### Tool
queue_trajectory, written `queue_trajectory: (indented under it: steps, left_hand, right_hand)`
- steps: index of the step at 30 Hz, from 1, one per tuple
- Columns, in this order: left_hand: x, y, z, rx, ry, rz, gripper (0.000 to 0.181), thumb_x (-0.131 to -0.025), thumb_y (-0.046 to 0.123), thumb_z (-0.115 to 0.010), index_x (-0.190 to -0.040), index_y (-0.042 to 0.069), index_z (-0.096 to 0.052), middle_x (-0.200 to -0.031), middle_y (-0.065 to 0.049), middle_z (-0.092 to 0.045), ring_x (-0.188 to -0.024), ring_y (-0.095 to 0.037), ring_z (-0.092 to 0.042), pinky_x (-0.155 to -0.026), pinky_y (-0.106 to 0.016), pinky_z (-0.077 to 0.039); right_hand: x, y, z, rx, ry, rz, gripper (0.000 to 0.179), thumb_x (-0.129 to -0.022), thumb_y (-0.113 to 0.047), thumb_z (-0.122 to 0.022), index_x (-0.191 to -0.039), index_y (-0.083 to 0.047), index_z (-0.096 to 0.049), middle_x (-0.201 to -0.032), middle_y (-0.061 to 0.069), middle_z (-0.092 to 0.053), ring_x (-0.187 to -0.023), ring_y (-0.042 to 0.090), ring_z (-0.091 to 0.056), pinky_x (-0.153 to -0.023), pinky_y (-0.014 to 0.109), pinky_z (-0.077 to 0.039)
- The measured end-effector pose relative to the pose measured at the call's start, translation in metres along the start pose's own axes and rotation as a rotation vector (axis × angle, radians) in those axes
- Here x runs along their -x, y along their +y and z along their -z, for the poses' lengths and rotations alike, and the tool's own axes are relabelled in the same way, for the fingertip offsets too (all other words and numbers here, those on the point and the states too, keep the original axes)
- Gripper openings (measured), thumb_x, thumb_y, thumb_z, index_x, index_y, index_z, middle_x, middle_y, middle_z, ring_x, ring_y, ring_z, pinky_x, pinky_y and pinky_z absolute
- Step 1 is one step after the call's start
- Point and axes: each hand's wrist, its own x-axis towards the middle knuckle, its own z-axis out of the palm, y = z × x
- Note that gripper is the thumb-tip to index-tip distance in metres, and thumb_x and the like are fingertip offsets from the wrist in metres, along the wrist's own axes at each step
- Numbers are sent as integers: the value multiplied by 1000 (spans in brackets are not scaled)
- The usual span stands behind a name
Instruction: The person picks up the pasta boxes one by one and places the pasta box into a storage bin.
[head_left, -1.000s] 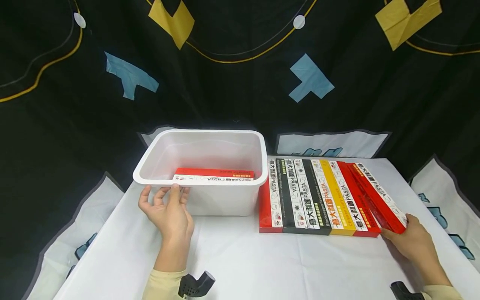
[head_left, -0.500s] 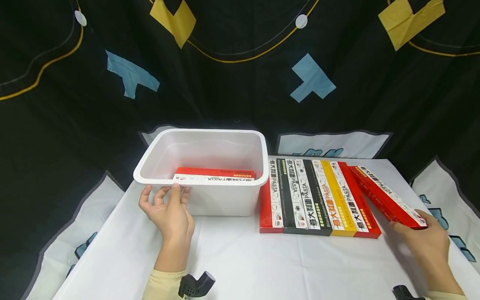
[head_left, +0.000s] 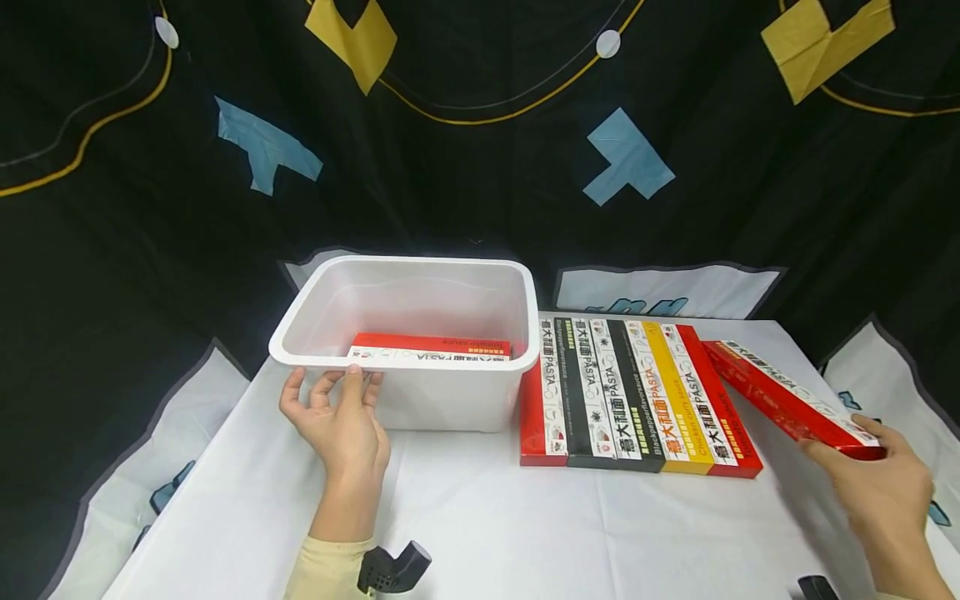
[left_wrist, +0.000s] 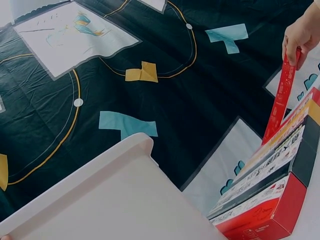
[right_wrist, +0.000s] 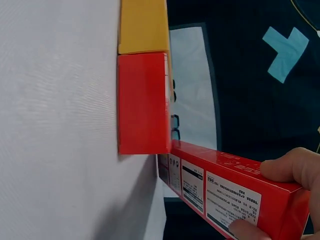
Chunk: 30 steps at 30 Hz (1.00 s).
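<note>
My right hand [head_left: 873, 479] pinches the near end of a red pasta box [head_left: 795, 400], thumb on one side and fingers on the other. That end is raised off the table, as the right wrist view shows. My left hand [head_left: 341, 425] touches the front of a white plastic bin [head_left: 442, 400] with its fingertips just under the rim; the thumb and fingers look bent there, not wrapped round it. Inside the bin lies a red and white pasta box [head_left: 431, 344]. Between bin and right hand, several pasta boxes [head_left: 622, 392] in red, black and yellow lie side by side.
A white cloth covers the table [head_left: 495, 517]. Behind it hangs a dark curtain [head_left: 465, 192] with blue and yellow patches. The bin stands left of the row of boxes, close against it.
My right hand has drawn the red pasta box to the right, away from the row, and lifted its near end. My left hand stays at the bin's rim.
</note>
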Motion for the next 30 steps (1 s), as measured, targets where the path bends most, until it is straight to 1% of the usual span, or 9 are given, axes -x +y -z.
queue_trajectory:
  steps: [6, 10, 19, 22, 25, 26, 28, 29, 30]
  left_hand:
    - [0, -1, 0, -3, -7, -2, 71, -91, 1, -65, -138, 23, -16, -124, -12, -41, -115, -33, -56, -95, -41, -53]
    - [0, -1, 0, -3, -9, -2, 71, -92, 0, -65, -137, 23, -16, -125, -12, -41, -115, -34, -56, -94, -40, -53]
    - [0, 0, -1, 5, 3, -4, 70, -91, 0, -65, -137, 24, -17, -124, -12, -42, -115, -34, -56, -93, -40, -54]
    - [0, 0, -1, 5, 5, -9, 70, -91, 0, -65, -137, 23, -17, -123, -12, -42, -114, -34, -57, -93, -41, -54]
    - [0, 0, -2, 3, 7, -12, 70, -91, 0, -66, -136, 23, -18, -123, -12, -42, -114, -34, -57, -93, -41, -54]
    - [0, 0, -2, 2, 7, -13, 70, -91, 0, -66, -136, 23, -18, -123, -12, -42, -114, -34, -57, -93, -41, -54]
    - [0, 0, -1, 4, 7, -11, 70, -90, 0, -66, -135, 23, -18, -123, -12, -42, -115, -34, -56, -93, -41, -54]
    - [0, 0, -1, 2, 8, -10, 70, -90, 0, -67, -135, 23, -18, -123, -12, -42, -115, -34, -56, -93, -41, -54]
    - [0, 0, -1, 2, 9, -9, 70, -90, 0, -67, -135, 23, -18, -123, -12, -42, -116, -34, -56, -93, -41, -54]
  right_hand:
    - [6, -6, 8, -5, 21, 29, 90, -86, -27, -73, -156, -15, -18, -158, 22, -15, -137, 47, -19, -91, 68, -43]
    - [9, -12, 14, 9, 36, 55, 90, -86, -30, -73, -156, -16, -19, -158, 21, -16, -135, 47, -22, -92, 68, -42]
    - [14, -29, 22, -20, 48, 113, 87, -85, -29, -74, -156, -23, -23, -159, 14, -22, -136, 43, -27, -97, 62, -40]
    - [18, -34, 22, -29, 53, 142, 86, -85, -27, -75, -155, -25, -25, -159, 11, -24, -135, 40, -28, -98, 60, -40]
    - [24, -40, 22, -23, 55, 185, 85, -85, -24, -75, -154, -24, -27, -157, 11, -27, -134, 37, -29, -96, 60, -42]
    - [26, -42, 22, -18, 57, 200, 84, -85, -23, -75, -154, -24, -28, -157, 11, -29, -133, 36, -30, -94, 57, -46]
    - [31, -47, 21, -12, 63, 234, 82, -85, -22, -75, -154, -24, -30, -154, 12, -32, -131, 33, -32, -83, 41, -58]
    - [33, -49, 22, -12, 65, 252, 81, -85, -21, -75, -153, -24, -31, -153, 13, -33, -130, 33, -33, -74, 32, -60]
    - [36, -51, 22, -15, 68, 270, 80, -85, -20, -75, -153, -25, -32, -152, 13, -35, -128, 32, -34, -65, 22, -58]
